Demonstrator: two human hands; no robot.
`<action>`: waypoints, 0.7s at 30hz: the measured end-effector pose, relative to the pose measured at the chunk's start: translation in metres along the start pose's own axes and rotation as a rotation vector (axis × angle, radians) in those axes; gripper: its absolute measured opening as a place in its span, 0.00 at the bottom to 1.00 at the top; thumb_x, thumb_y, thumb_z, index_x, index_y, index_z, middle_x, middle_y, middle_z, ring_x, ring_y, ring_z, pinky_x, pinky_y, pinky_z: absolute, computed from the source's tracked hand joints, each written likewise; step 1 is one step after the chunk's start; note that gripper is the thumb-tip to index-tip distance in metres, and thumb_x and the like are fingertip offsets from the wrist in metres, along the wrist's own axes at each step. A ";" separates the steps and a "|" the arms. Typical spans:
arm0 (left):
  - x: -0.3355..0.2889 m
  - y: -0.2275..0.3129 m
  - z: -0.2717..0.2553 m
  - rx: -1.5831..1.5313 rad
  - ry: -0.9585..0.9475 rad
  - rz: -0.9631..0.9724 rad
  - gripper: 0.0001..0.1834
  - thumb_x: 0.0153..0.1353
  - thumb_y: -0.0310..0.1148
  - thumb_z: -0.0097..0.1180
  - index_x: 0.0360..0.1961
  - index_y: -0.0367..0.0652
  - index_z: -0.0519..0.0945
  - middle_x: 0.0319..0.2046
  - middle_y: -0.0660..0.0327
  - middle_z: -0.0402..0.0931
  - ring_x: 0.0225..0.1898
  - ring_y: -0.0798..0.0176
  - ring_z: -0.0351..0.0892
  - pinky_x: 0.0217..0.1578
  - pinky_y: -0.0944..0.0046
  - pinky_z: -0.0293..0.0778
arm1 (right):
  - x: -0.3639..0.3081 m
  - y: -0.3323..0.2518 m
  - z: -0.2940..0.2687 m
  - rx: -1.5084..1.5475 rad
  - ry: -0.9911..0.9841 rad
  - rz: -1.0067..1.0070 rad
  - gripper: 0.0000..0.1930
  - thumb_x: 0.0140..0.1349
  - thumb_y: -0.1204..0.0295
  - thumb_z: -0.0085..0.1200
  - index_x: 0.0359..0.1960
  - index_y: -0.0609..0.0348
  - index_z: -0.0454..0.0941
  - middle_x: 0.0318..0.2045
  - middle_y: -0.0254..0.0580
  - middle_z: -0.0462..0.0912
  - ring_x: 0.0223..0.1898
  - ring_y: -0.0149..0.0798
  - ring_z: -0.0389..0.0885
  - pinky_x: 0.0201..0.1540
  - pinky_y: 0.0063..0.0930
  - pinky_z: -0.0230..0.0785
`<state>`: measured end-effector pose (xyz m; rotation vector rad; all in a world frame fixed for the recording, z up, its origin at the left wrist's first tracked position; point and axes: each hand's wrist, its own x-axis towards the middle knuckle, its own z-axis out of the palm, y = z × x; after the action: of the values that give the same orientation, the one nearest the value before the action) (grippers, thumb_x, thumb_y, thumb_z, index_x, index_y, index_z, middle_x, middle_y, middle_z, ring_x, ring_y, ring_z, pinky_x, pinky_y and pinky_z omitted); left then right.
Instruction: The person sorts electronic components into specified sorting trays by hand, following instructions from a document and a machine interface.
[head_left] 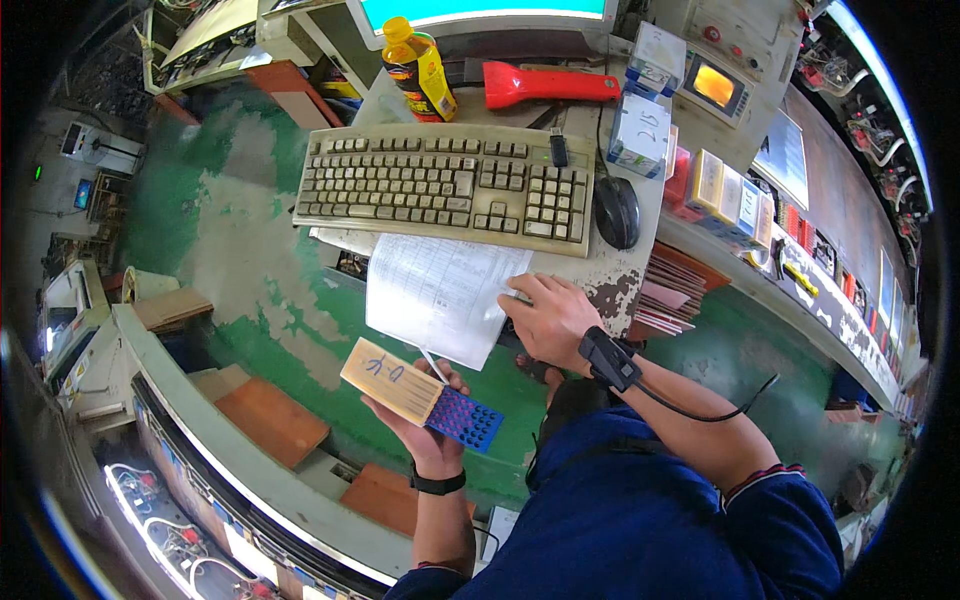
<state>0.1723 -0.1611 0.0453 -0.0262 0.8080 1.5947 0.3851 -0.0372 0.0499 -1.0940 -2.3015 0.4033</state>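
The left hand (432,452) grasps a two-tone box (392,384) below the desk (648,215) edge: hand-marked pale yellow, with a blue, hole-studded end. A slim white stick (433,364) juts beside it. Fingers hide its underside. Whether the right hand (556,318) pinches the printed sheet (430,300), I cannot tell.

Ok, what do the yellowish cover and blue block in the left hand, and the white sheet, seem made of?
Yellowish cover: probably hard plastic, semi-translucent; dark strips show through. Blue block: likely moulded plastic, with even colour and regular holes; finish unclear. White sheet: seemingly thin paper with a printed grid; bright glare leaves a glossy sleeve possible.
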 end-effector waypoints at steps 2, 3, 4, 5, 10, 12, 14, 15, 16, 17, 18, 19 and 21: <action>-0.005 0.001 0.003 -0.027 -0.010 -0.010 0.45 0.67 0.74 0.41 0.52 0.35 0.76 0.43 0.46 0.79 0.38 0.49 0.79 0.40 0.52 0.77 | -0.002 0.000 -0.001 0.009 -0.034 0.032 0.12 0.55 0.76 0.59 0.42 0.56 0.83 0.46 0.45 0.81 0.46 0.49 0.83 0.50 0.45 0.78; -0.010 -0.001 0.007 -0.024 -0.011 0.000 0.45 0.67 0.74 0.41 0.52 0.35 0.76 0.43 0.46 0.79 0.38 0.49 0.79 0.40 0.52 0.77 | -0.003 0.000 -0.002 0.014 -0.029 0.023 0.12 0.55 0.76 0.59 0.42 0.56 0.83 0.46 0.45 0.81 0.46 0.49 0.83 0.50 0.45 0.78; -0.015 -0.004 0.015 -0.051 0.001 0.015 0.42 0.69 0.69 0.38 0.54 0.34 0.75 0.42 0.46 0.79 0.38 0.48 0.78 0.39 0.52 0.76 | -0.004 0.002 -0.003 0.037 -0.031 0.033 0.12 0.55 0.76 0.59 0.42 0.56 0.83 0.47 0.45 0.81 0.46 0.50 0.83 0.51 0.45 0.78; -0.020 -0.007 0.021 -0.077 0.014 0.029 0.39 0.72 0.64 0.35 0.56 0.34 0.74 0.42 0.45 0.78 0.37 0.48 0.77 0.37 0.52 0.76 | -0.006 0.003 -0.004 0.061 -0.034 0.043 0.12 0.56 0.77 0.58 0.43 0.56 0.83 0.48 0.45 0.81 0.47 0.50 0.83 0.51 0.45 0.78; -0.037 -0.028 0.030 -0.010 0.024 0.065 0.42 0.74 0.66 0.33 0.58 0.33 0.74 0.44 0.44 0.80 0.33 0.50 0.80 0.34 0.54 0.78 | -0.033 0.004 -0.014 0.295 0.011 0.129 0.12 0.59 0.76 0.60 0.46 0.59 0.83 0.48 0.49 0.82 0.47 0.52 0.83 0.51 0.44 0.78; -0.046 -0.041 0.041 0.049 0.040 0.086 0.43 0.75 0.68 0.30 0.60 0.35 0.73 0.45 0.44 0.81 0.31 0.52 0.83 0.30 0.57 0.81 | -0.049 -0.013 -0.053 0.643 -0.083 0.442 0.11 0.62 0.74 0.63 0.45 0.64 0.83 0.42 0.53 0.83 0.40 0.49 0.85 0.44 0.36 0.78; -0.052 -0.059 0.065 0.102 0.058 0.119 0.41 0.75 0.66 0.32 0.61 0.35 0.72 0.44 0.47 0.82 0.31 0.53 0.80 0.31 0.56 0.78 | -0.074 -0.014 -0.086 0.718 -0.164 0.464 0.10 0.63 0.74 0.63 0.45 0.64 0.83 0.40 0.51 0.83 0.38 0.44 0.84 0.42 0.34 0.77; -0.057 -0.069 0.074 0.117 0.073 0.130 0.41 0.75 0.66 0.32 0.61 0.36 0.72 0.43 0.48 0.81 0.31 0.54 0.80 0.31 0.55 0.79 | -0.085 -0.014 -0.100 0.783 -0.223 0.491 0.09 0.65 0.74 0.62 0.44 0.64 0.83 0.38 0.49 0.84 0.36 0.39 0.83 0.40 0.31 0.76; -0.061 -0.083 0.085 0.111 0.080 0.140 0.41 0.75 0.66 0.32 0.61 0.36 0.72 0.43 0.48 0.81 0.31 0.54 0.80 0.31 0.55 0.79 | -0.094 -0.017 -0.115 0.825 -0.277 0.562 0.09 0.66 0.74 0.62 0.45 0.65 0.83 0.36 0.45 0.84 0.36 0.31 0.80 0.40 0.29 0.74; -0.066 -0.097 0.097 0.149 0.175 0.193 0.39 0.75 0.67 0.32 0.61 0.39 0.72 0.42 0.49 0.81 0.31 0.54 0.80 0.31 0.55 0.79 | -0.105 -0.015 -0.123 0.826 -0.287 0.553 0.09 0.66 0.74 0.62 0.45 0.65 0.83 0.36 0.45 0.84 0.36 0.31 0.80 0.40 0.29 0.74; -0.073 -0.111 0.109 0.186 0.269 0.245 0.38 0.76 0.67 0.32 0.61 0.41 0.72 0.42 0.51 0.81 0.31 0.55 0.80 0.31 0.55 0.79 | -0.117 -0.012 -0.131 0.905 -0.308 0.574 0.09 0.67 0.73 0.62 0.45 0.65 0.83 0.36 0.43 0.84 0.36 0.29 0.79 0.41 0.28 0.73; -0.080 -0.127 0.120 0.182 0.269 0.251 0.38 0.76 0.67 0.32 0.61 0.41 0.72 0.42 0.51 0.81 0.31 0.55 0.80 0.31 0.55 0.79 | -0.129 -0.006 -0.140 0.981 -0.324 0.599 0.09 0.67 0.73 0.62 0.45 0.65 0.83 0.36 0.42 0.83 0.37 0.27 0.78 0.41 0.27 0.73; -0.090 -0.161 0.144 0.179 0.275 0.238 0.36 0.76 0.66 0.32 0.62 0.45 0.70 0.42 0.54 0.80 0.32 0.55 0.81 0.31 0.56 0.79 | -0.147 0.010 -0.161 1.051 -0.302 0.623 0.09 0.66 0.74 0.64 0.44 0.64 0.84 0.36 0.41 0.84 0.37 0.29 0.79 0.43 0.27 0.73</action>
<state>0.3948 -0.1720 0.1179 -0.0217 1.2027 1.7585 0.5634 -0.1404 0.1222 -1.1428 -1.4615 1.8451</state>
